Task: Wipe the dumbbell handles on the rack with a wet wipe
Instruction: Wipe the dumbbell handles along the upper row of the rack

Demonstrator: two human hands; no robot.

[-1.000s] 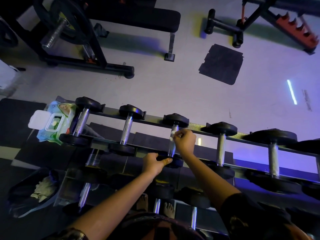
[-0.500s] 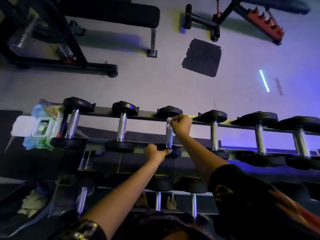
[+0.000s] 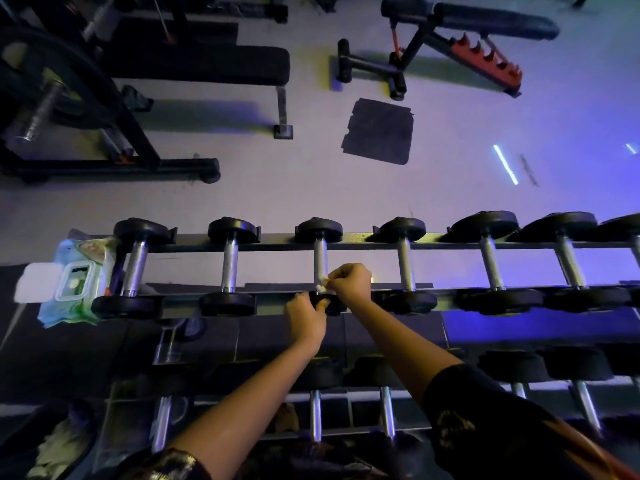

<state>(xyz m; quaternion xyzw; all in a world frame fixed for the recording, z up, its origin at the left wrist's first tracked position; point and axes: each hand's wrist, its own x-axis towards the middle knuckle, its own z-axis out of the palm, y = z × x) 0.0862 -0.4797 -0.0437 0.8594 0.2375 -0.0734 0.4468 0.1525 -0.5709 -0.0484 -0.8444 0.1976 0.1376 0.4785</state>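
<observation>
Left hand (image 3: 306, 320): forearm bare, extended forward, fingers curled round dumbbell (image 3: 320, 252) end | Right hand (image 3: 349, 284): forearm extended, dark sleeve (image 3: 485, 410), fingertips pinching wet wipe (image 3: 322, 285)

You wear a dark top (image 3: 329, 460) with short sleeves. Your right sleeve (image 3: 485, 427) has a gold pattern and some red. Your left sleeve (image 3: 166, 462) has gold spots too. Your forearms (image 3: 242, 403) are bare.

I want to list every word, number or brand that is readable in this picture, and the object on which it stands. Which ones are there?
No text here can be read.
Wipes pack: printed design, too blurred to read.
Dumbbell heads: too dark, no number legible.
Sleeve: gold pattern, no letters can be made out.
</observation>
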